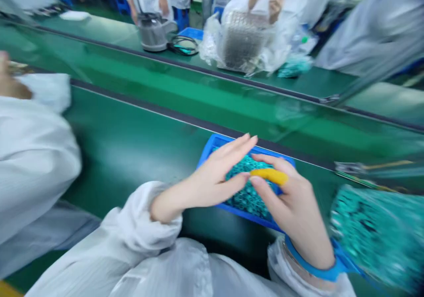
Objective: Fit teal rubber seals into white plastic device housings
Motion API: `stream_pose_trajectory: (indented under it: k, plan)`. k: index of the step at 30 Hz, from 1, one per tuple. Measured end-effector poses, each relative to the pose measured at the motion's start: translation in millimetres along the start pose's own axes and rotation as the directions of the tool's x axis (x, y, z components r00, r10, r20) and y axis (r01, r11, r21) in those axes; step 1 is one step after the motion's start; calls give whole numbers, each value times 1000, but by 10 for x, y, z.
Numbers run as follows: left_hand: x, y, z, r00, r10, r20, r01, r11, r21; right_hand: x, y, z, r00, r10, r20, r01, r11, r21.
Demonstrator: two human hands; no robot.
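My left hand [215,173] reaches over a blue tray [247,215], its fingers stretched out and its thumb apart from them. My right hand [291,199] comes in from the right, with a yellow finger cot [269,175] on its index finger and a blue band [311,268] around the wrist. The right thumb and covered index finger come together in a pinch close to the left thumb tip; anything between them is too small to make out. Many small teal pieces [250,199] fill the tray beneath both hands.
A clear bag of teal pieces [377,230] lies on the green table to the right. Thin tools or wires [374,173] lie behind it. A co-worker's white sleeve [33,151] is at the left. Across the divider, another person handles bubble wrap [245,40] near a grey machine [154,32].
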State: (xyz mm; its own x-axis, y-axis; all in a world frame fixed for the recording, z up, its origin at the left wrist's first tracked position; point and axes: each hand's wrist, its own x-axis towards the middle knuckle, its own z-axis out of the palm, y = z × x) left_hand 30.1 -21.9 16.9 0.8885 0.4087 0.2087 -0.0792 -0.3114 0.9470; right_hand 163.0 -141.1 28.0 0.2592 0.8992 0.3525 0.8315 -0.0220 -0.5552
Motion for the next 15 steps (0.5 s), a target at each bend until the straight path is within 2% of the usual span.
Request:
stream_pose_trajectory:
  k: [2, 4, 6, 7, 10, 12, 15]
  plan:
    - [22, -103, -44, 989, -63, 131, 24, 960, 278, -135, 261, -144, 993, 118, 25, -116, 990, -81]
    - [32, -192, -69, 947, -143, 286, -3, 890, 455, -415, 616, -343, 949, 305, -82, -315, 929, -195]
    - [24, -235, -80, 897, -179, 404, -68, 848, 526, -793, 1001, -548, 825, 512, -240, -565, 733, -379]
    - [16, -239, -82, 883, -183, 433, -93, 836, 541, -989, 1184, -631, 781, 554, -288, -623, 663, -416]
    - [-1, -203, -75, 879, -184, 440, -122, 805, 580, -1469, 1624, -731, 719, 588, -370, -691, 551, -467]
    - [-2, -167, -64, 877, -199, 437, -126, 783, 609, -1651, 1805, -681, 711, 579, -399, -700, 527, -482]
    - [2, -120, -37, 861, -226, 456, -135, 763, 632, -1739, 1975, -561, 716, 574, -397, -695, 537, -478]
